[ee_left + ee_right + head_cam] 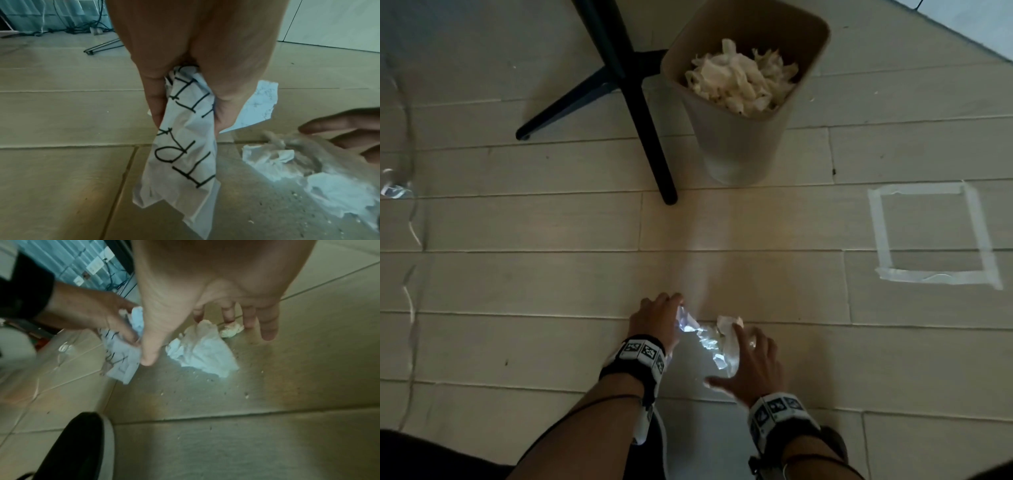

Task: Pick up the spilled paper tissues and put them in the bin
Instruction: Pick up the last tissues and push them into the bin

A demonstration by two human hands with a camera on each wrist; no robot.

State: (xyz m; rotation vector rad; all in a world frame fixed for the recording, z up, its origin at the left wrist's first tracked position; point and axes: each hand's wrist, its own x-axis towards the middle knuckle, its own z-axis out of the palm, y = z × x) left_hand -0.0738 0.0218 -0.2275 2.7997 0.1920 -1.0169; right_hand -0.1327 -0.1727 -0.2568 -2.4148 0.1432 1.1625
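Observation:
My left hand [661, 317] grips a crumpled white tissue with black lettering [183, 146] just above the floor. To its right my right hand [748, 359] hovers, fingers spread and straight, over a crumpled white tissue [205, 350] lying on the floor; a smaller wad [231, 331] lies just beyond it. In the right wrist view the right hand [205, 331] holds nothing. The beige bin [739, 144] stands farther ahead, filled near the rim with white tissues [739, 77].
A black cross-shaped furniture base [633, 102] stands left of the bin, one leg reaching toward me. A square of white tape [928, 236] marks the floor at right. A clear plastic piece [395, 188] lies at far left. My dark shoe [72, 447] is close by.

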